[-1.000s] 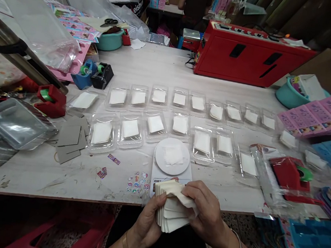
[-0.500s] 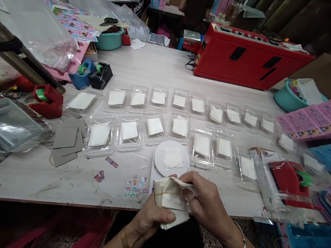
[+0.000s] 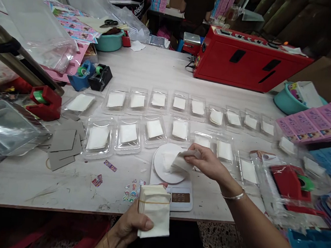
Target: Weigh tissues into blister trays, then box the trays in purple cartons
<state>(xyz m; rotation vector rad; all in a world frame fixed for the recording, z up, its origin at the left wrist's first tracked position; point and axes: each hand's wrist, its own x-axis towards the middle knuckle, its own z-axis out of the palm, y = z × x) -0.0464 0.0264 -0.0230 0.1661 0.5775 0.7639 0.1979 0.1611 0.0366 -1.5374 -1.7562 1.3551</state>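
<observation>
My left hand grips a thick stack of cream sheets with a rubber band round it, at the table's front edge. My right hand pinches a few thin white sheets over the round plate of a white scale. Other white sheets lie on that plate, partly covered by the held ones. The scale's button panel shows at its front. Beyond it, two rows of clear plastic trays hold small white stacks.
Grey cards, a red tape dispenser and clear packaging lie left. Stickers are left of the scale. Another red dispenser sits right, a large red case behind. A person is at the far side.
My right hand has moved forward from the banded stack to the scale, carrying thin sheets. My left hand has shifted slightly left with the stack. The scale's front has come into view.
</observation>
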